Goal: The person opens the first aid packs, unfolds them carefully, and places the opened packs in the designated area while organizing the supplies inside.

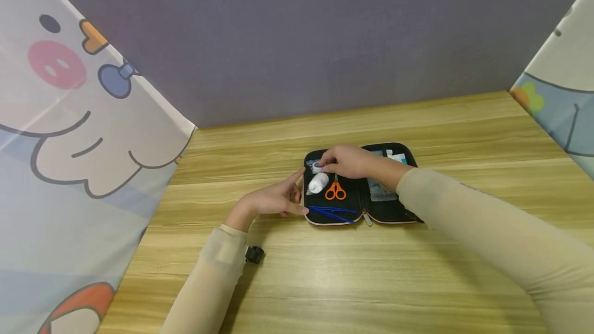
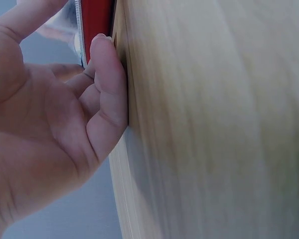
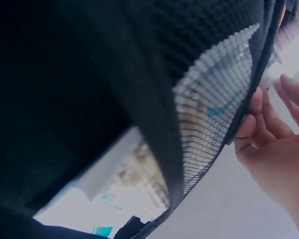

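Observation:
An open black zip case [image 1: 351,189] lies on the table. Inside its left half, my right hand [image 1: 348,161] pinches a small white roll [image 1: 316,168] with thumb and fingertips near the upper left corner. Just below sits a larger white wrapped roll [image 1: 318,183], beside orange-handled scissors [image 1: 335,190]. Blue tweezers [image 1: 331,213] lie along the lower edge. My left hand [image 1: 274,199] touches the case's left side, index finger and thumb stretched apart along it. In the left wrist view, the case's red outer side [image 2: 95,25] shows beyond the fingers.
Packets sit behind a mesh pocket [image 3: 209,109] in the case's right half, with a white and teal packet [image 1: 398,158] above. A zip pull [image 1: 368,219] hangs at the front. A grey wall [image 1: 325,40] rises behind the wooden table [image 1: 315,277].

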Demonstrator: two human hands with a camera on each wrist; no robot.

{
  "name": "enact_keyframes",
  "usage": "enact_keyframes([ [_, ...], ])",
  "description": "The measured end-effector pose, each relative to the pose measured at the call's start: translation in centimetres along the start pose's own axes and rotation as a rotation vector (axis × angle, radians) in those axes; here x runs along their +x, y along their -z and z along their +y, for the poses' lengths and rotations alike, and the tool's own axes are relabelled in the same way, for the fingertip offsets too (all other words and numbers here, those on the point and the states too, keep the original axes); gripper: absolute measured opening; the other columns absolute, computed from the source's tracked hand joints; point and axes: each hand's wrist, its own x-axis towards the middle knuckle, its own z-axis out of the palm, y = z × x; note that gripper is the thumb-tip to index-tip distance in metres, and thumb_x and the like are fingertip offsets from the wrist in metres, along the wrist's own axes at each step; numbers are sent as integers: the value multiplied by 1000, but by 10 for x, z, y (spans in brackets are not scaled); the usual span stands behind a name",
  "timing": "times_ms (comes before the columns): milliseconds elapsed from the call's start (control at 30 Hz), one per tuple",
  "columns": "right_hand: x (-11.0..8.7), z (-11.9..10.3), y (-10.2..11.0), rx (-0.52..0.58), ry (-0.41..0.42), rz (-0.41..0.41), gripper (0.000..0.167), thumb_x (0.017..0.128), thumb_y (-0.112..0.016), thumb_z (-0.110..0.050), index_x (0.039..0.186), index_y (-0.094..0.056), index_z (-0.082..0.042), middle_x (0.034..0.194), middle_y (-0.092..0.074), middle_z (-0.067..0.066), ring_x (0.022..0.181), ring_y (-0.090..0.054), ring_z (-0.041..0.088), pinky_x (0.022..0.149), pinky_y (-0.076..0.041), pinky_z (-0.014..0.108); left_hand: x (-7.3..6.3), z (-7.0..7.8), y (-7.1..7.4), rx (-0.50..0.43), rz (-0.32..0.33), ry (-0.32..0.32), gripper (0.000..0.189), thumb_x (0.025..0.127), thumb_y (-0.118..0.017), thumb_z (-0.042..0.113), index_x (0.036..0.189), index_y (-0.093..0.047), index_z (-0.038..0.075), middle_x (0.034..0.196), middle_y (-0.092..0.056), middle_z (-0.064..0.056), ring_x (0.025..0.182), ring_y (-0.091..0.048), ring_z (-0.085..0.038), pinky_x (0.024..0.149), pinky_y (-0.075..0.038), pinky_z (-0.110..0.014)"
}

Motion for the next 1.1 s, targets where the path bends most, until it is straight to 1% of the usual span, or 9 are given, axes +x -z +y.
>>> enact_keyframes([
  [100, -1, 2, 1, 5, -8, 46, 21, 109, -62, -20, 119, -78, -11, 115, -77, 7, 97, -68, 20, 90, -56, 43, 0, 1, 0, 3, 3, -5, 115, 96, -81, 27, 172, 5, 34, 105, -47, -5, 78, -45, -16, 67, -48, -30],
  [167, -3, 2, 2, 9, -17, 63, 20, 110, -61, -20, 116, -78, -12, 110, -77, 6, 88, -64, 18, 85, -54, 40, 0, 1, 0, 2, 5, -6, 116, 95, -81, 26, 172, 5, 34, 105, -47, -4, 78, -45, -16, 67, -48, -30],
  [267, -5, 2, 5, 22, -33, 74, 20, 110, -59, -21, 118, -75, -11, 107, -76, 6, 84, -64, 17, 80, -52, 38, 0, 0, 0, 1, 9, -4, 116, 95, -82, 26, 172, 4, 33, 105, -47, -4, 78, -45, -16, 67, -49, -30],
  [400, -8, 3, 11, 69, -55, 97, 20, 111, -58, -21, 121, -72, -10, 107, -75, 9, 86, -70, 20, 76, -55, 37, 0, 0, 0, -2, 13, -7, 116, 94, -82, 26, 172, 3, 34, 105, -47, -5, 79, -46, -16, 68, -49, -30],
  [500, -10, 6, 14, 160, -64, 115, 19, 111, -58, -18, 120, -71, -6, 110, -74, 13, 92, -74, 23, 79, -61, 37, -1, 1, 0, -3, 16, -9, 116, 94, -82, 25, 172, 3, 34, 105, -47, -5, 80, -47, -16, 67, -49, -29],
  [567, -11, 8, 15, 248, -69, 123, 18, 110, -58, -13, 119, -70, -3, 115, -73, 16, 96, -76, 25, 83, -64, 38, -1, 1, 0, -3, 15, -7, 116, 94, -82, 25, 172, 3, 34, 105, -47, -5, 80, -47, -16, 67, -49, -29],
  [767, -15, 13, 16, 519, -75, 122, 19, 111, -54, -5, 121, -66, 6, 127, -64, 25, 108, -77, 33, 92, -64, 41, -1, 1, -1, -12, 7, -9, 117, 95, -82, 24, 172, 5, 32, 104, -47, -5, 80, -47, -16, 67, -49, -29],
  [933, -23, 17, 19, 642, -53, 120, 22, 113, -49, -6, 126, -60, 8, 134, -60, 27, 117, -75, 37, 97, -62, 42, -1, 1, -1, -11, 7, -10, 117, 95, -82, 24, 172, 6, 31, 104, -47, -5, 80, -46, -16, 67, -49, -29],
  [1100, -37, 25, 28, 699, -57, 170, 22, 112, -50, -7, 121, -60, 10, 143, -59, 29, 121, -73, 39, 98, -61, 41, -1, 1, -2, -5, 8, -9, 117, 95, -82, 24, 172, 6, 32, 104, -47, -4, 76, -44, -16, 67, -48, -30],
])
